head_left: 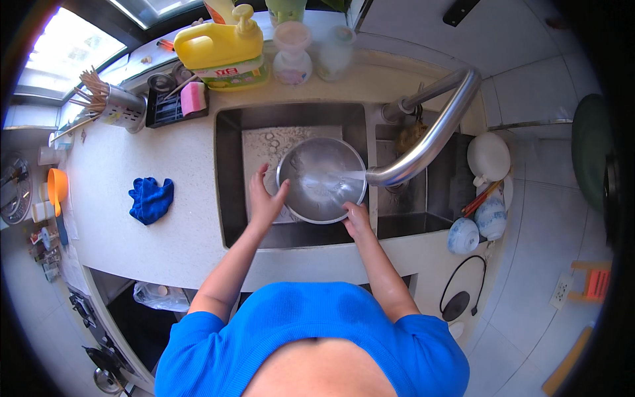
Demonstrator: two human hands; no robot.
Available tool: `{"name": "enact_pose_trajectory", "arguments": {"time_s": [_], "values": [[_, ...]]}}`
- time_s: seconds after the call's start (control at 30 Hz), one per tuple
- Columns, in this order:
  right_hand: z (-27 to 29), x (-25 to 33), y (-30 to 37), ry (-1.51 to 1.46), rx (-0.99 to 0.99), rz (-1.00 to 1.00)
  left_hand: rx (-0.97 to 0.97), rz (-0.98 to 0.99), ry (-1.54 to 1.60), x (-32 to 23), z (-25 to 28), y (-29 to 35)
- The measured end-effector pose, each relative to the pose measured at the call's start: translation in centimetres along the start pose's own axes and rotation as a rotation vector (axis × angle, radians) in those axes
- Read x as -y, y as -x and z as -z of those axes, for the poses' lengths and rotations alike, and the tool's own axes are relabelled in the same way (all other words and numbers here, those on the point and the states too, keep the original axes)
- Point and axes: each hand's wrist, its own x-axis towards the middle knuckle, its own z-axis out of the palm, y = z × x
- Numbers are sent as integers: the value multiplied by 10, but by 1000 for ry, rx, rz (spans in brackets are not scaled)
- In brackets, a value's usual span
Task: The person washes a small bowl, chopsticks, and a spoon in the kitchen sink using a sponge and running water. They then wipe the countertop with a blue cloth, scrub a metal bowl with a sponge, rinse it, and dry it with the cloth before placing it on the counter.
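A round metal bowl (pixel 309 198) is in the left basin of the steel sink (pixel 226 178). Water runs into it from the curved metal faucet (pixel 430 149), and the stream blurs part of its inside. My right hand (pixel 357 220) grips the bowl's near right rim, thumb on top and the other fingers mostly hidden beneath. At the left side, my left hand (pixel 266 202) has its fingers stretched and apart, its thumb close to the rim; whether it touches the rim I cannot tell. Wet drops and bubbles show on the basin floor behind the bowl.
A crumpled blue cloth (pixel 151 200) lies on the left counter. Behind stand a chopstick holder (pixel 124 108), a pink sponge (pixel 193 98) on a black rack and a yellow detergent jug (pixel 228 56). Blue-patterned bowls (pixel 463 236) and a white pot (pixel 489 157) sit right of the sink.
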Motion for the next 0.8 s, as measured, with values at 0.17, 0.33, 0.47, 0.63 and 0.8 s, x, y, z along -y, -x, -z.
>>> {"name": "enact_pose_trajectory", "arguments": {"time_s": [0.17, 0.33, 0.47, 0.63, 0.8], "values": [[-25, 5, 0, 187, -6, 284, 697, 1070, 965, 39, 0, 4], [-62, 37, 18, 1098, -10, 1047, 452, 978, 763, 35, 5, 2], [-82, 27, -54, 1161, 173, 1273, 536, 888, 839, 35, -4, 5], [-70, -40, -109, 711, 30, 116, 455, 935, 897, 33, -20, -3], [-93, 0, -90, 729, 256, -389, 603, 981, 870, 47, -19, 1]]}}
